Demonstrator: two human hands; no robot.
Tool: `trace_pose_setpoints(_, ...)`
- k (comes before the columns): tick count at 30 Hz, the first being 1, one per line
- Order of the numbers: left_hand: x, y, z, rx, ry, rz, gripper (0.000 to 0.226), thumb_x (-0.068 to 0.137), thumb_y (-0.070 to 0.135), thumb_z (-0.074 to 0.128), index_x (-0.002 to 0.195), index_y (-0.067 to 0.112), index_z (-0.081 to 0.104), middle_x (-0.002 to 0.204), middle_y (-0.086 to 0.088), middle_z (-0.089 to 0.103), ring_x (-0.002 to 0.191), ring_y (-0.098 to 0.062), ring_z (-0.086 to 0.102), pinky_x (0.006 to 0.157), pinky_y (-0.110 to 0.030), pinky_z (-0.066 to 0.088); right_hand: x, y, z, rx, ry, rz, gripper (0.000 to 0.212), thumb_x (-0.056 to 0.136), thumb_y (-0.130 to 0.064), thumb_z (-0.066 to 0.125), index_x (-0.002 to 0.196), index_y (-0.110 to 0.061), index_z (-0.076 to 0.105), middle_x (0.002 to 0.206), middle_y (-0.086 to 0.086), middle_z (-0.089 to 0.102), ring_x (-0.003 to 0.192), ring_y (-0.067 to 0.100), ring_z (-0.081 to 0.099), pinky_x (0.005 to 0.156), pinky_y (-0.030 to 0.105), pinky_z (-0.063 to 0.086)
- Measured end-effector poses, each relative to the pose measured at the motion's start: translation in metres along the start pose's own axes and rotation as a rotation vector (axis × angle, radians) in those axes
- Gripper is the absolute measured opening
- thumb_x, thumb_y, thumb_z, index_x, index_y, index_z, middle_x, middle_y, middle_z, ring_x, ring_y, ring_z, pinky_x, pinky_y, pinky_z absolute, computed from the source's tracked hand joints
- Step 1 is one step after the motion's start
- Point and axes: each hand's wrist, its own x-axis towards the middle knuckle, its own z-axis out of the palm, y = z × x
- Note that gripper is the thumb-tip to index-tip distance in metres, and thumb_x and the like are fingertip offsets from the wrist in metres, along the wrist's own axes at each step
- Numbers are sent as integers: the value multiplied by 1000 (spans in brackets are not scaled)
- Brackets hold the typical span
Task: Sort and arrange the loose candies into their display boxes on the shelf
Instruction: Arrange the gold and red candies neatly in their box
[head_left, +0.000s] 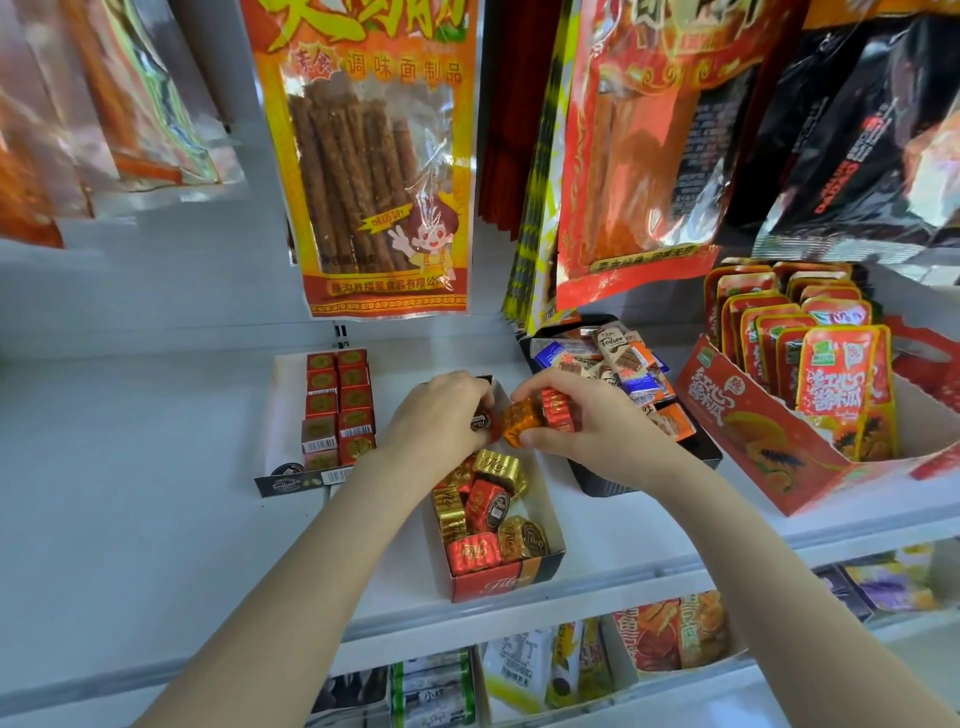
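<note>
- Two foil-wrapped candies sit in your right hand (587, 423): an orange-gold candy (521, 420) and a red candy (558, 409), pinched between thumb and fingers above the far end of the centre display box (550, 525).
- Your left hand (441, 418) is curled round a dark-labelled candy (482, 421), just beside the orange-gold one and over the same box.
- Centre display box: an open white-walled carton with a red and black front, holding a loose jumble of gold candies (496, 467) and red candies (474, 553); the script on front and wrappers is too blurred to read with certainty.
- Left tray (283, 410): red cube candies (340, 400) stacked in two neat columns, a few showing barcode labels; its dark front label is illegible.
- Black tray (602, 483), behind your right hand: small chocolate bars (621, 361) in brown, blue and orange wrappers, one reading "Fodver" or similar.
- Red carton (748, 421), far right: upright red and yellow sachets (831, 384) with Chinese lettering.
- White shelf (156, 467) carries all four containers; above hangs a spicy stick packet (371, 156) printed 调味面制品.
</note>
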Motion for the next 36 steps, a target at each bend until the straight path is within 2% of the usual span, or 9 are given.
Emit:
trace_pose_setpoints(6,0,-4,-5,-42,-21,5,26,88,16,50,111,21,60,100,-2,69,92,-19,63,81,-33,49,0,-2,1,-60,11,-25,29,79,-19,70,104,-26,56,89,-10,58,79,3,54,68,17,46)
trace_pose_setpoints(10,-1,-3,0,-41,175,-20,19,90,15,50,103,18,64,100,-2,67,94,-21,62,81,-37,51,-1,0,1,-59,16,-16,29,77,-18,72,97,-26,53,91,-8,59,77,1,54,63,12,43)
trace_pose_setpoints(13,-3,-7,-9,-80,273,-18,19,90,12,49,95,17,67,94,1,67,83,-15,61,72,-27,49,0,1,1,-49,9,-6,29,77,-19,72,96,-27,51,92,-7,61,79,2,55,65,14,44)
trace_pose_setpoints(17,-9,-14,-14,-28,-13,48,22,87,19,50,95,29,67,101,12,65,100,-12,52,95,-32,33,1,2,-1,-60,2,-11,29,77,-19,72,95,-27,51,89,-10,59,77,-1,54,62,8,42)
trace_pose_setpoints(20,-10,-15,-11,0,-79,61,28,89,21,47,106,35,64,113,16,60,111,-13,42,91,-29,17,2,0,0,-49,12,-25,29,75,-19,73,95,-26,53,88,-9,60,77,0,55,64,10,44)
trace_pose_setpoints(24,-19,-22,-24,-261,-20,60,33,89,17,53,119,28,59,118,12,61,112,-7,51,100,-26,35,6,-3,4,3,58,-4,40,72,-28,75,98,-24,45,87,4,65,73,15,60,65,28,48)
trace_pose_setpoints(28,-39,-22,-28,-522,-133,60,39,83,20,66,119,29,55,108,16,60,99,6,56,83,-6,42,10,-12,15,38,59,-53,43,70,-36,74,95,-20,41,82,12,67,71,27,63,65,40,50)
trace_pose_setpoints(32,-44,-27,-30,-486,5,-16,31,76,24,72,103,30,57,97,12,62,90,3,56,78,-10,43,16,-21,16,61,29,-54,42,71,-36,72,98,-15,47,87,7,67,76,20,65,66,33,55)
trace_pose_setpoints(36,-54,-36,-35,-237,55,-56,36,78,30,69,111,26,56,101,13,55,101,-8,50,95,-34,40,29,-16,7,-132,136,-30,38,74,-26,74,106,-15,54,100,0,59,93,15,55,75,23,46)
